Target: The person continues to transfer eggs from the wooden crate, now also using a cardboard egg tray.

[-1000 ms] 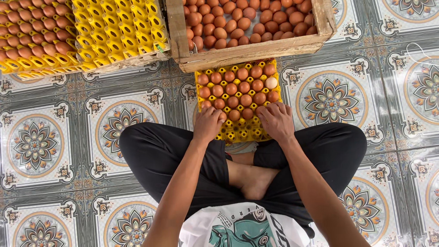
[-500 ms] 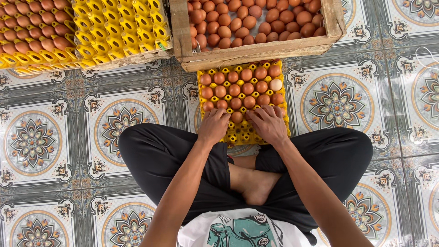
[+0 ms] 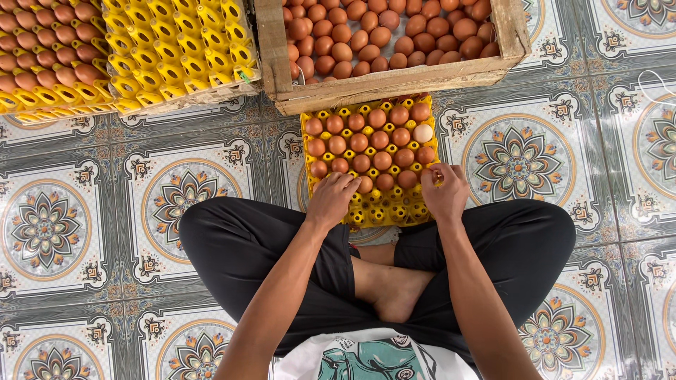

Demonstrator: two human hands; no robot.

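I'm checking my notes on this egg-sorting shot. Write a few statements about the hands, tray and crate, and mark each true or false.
1. Both hands rest at the near rows of the yellow plastic egg tray. True.
2. The wooden crate is empty. False: it holds many brown eggs.
3. One pale egg sits among brown ones in the tray. True.
4. The left hand lifts an egg high above the tray. False: it lies low on the tray.
5. The right hand is inside the crate. False: it is at the tray's right edge.

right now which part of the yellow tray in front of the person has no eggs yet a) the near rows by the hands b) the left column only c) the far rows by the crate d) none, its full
a: the yellow egg tray shows bare cups along its near edge, where the left hand and right hand rest, while the far rows by the wooden crate hold brown eggs.
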